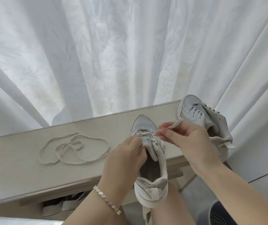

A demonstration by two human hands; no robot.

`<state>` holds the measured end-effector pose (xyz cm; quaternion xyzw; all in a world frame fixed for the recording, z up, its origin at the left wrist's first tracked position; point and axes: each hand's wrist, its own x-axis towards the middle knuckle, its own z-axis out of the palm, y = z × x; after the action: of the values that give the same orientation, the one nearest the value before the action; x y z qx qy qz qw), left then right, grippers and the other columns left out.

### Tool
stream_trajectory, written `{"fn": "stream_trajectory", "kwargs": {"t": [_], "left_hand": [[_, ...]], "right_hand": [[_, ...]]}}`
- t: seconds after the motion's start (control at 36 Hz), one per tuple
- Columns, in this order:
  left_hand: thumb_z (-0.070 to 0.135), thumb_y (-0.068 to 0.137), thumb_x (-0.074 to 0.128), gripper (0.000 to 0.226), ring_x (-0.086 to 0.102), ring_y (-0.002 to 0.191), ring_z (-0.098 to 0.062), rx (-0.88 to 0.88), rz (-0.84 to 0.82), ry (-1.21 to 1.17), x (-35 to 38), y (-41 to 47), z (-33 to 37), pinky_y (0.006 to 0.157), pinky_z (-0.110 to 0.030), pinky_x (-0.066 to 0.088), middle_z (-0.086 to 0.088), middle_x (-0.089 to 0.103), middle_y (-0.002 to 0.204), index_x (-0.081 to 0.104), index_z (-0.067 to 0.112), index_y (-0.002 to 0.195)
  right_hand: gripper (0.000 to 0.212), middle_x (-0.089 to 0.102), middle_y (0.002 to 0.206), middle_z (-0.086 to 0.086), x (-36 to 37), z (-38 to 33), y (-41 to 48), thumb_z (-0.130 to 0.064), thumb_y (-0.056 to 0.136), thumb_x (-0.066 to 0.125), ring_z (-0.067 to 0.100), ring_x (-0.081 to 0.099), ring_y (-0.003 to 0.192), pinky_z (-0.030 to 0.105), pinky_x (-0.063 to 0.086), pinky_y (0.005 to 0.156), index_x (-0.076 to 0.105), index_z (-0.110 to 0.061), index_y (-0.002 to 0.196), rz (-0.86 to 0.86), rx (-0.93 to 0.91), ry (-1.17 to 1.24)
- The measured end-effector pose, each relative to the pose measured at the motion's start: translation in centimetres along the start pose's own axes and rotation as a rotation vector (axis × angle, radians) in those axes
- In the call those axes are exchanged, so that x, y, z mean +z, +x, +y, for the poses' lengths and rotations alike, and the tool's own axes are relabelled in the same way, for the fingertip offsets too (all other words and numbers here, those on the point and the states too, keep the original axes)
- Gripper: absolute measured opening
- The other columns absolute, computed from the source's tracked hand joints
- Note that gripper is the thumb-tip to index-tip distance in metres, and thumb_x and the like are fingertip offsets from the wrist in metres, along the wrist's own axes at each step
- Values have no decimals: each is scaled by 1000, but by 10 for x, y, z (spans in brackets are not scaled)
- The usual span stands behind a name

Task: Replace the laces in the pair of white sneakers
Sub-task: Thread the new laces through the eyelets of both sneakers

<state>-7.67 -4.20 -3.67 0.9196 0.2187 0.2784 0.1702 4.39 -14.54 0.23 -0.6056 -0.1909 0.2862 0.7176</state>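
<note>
a flat lace end is pinched between the thumb and fingertips of the right hand, just right of the near sneaker by its eyelets. the sneaker's tongue is gripped by the curled fingers of the left hand, its toe held over the bench. the second sneaker is set beyond it, to the right. a loose lace is coiled well to its left.

two white sneakers, loose lace on table
</note>
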Motion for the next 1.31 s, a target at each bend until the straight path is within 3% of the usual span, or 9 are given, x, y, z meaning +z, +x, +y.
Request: {"fn": "stream_trajectory", "kwargs": {"t": [0.19, 0.36, 0.53, 0.72, 0.94, 1.17, 1.31], "left_hand": [[29, 85, 44, 21, 57, 65, -10, -51, 98, -51, 4, -20, 3, 42, -31, 48, 10, 66, 92, 53, 14, 72], [33, 86, 45, 25, 57, 94, -3, -64, 92, -90, 7, -27, 0, 57, -23, 49, 9, 68, 110, 59, 15, 76], [38, 86, 46, 25, 57, 101, 1, -91, 92, -201, 9, -30, -1, 67, -24, 48, 13, 65, 112, 60, 18, 80], [38, 86, 47, 16, 56, 101, 1, -78, 103, -203, 10, -31, -1, 64, -24, 51, 15, 63, 115, 56, 25, 84], [39, 85, 47, 14, 57, 102, 0, -87, 71, -216, 9, -33, -1, 75, -21, 46, 11, 65, 118, 55, 28, 87], [42, 86, 45, 15, 57, 102, 1, -118, 52, -245, 9, -34, -2, 76, -20, 46, 14, 63, 119, 54, 30, 87], [44, 86, 45, 16, 57, 98, 0, -126, 58, -252, 9, -35, -2, 71, -22, 50, 16, 62, 120, 53, 31, 90]], "right_hand": [[9, 70, 65, 8, 13, 17, 1, 3, 84, 63, 15, 68, 62, 18, 55, 59, 64, -5, 79, 13, 96, 28], [11, 70, 63, 4, 10, 25, -1, 2, 80, 68, 9, 65, 58, 15, 51, 54, 64, -7, 76, 80, 33, -146], [13, 69, 70, 1, 6, 27, 0, -6, 77, 73, 4, 64, 59, 13, 48, 54, 67, -16, 73, 83, -39, -360], [17, 68, 72, -5, 3, 33, 2, -8, 75, 75, 1, 62, 60, 13, 48, 59, 66, -22, 69, 105, -76, -480], [14, 68, 68, -1, 3, 38, 3, -6, 75, 75, 6, 63, 59, 22, 50, 61, 68, -16, 68, 134, -50, -409], [15, 69, 71, 1, 4, 41, 5, -6, 73, 76, 10, 64, 62, 28, 54, 66, 67, -16, 67, 148, -48, -391], [16, 69, 72, 0, 4, 43, 5, -7, 73, 76, 7, 65, 63, 23, 51, 64, 67, -18, 67, 158, -49, -392]]}}
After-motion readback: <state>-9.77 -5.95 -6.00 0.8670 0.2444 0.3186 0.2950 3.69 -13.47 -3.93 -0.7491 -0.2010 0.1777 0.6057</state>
